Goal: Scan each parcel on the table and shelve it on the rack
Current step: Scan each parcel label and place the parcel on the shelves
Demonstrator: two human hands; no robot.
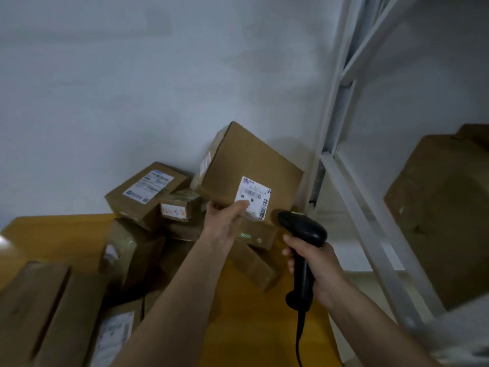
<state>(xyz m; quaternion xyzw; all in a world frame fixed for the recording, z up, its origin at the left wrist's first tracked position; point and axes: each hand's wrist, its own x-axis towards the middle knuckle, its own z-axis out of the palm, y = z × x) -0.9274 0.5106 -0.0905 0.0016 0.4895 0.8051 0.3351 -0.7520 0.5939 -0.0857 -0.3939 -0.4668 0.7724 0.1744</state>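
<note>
Left hand (225,223): fingers grip the near lower edge of a tilted box (246,165), thumb lying on its white label (252,198). The box is raised above the heap of parcels (148,197) on the yellow worktop (60,234), label face turned toward the person. Right hand (315,268): fingers wrapped around the scanner (304,234) handle, its head just below and right of the label, pointing up-left at it. The rack (352,181) stands right, nearer the scanner hand. Likely next: scan, though the thumb covers part of the label.
</note>
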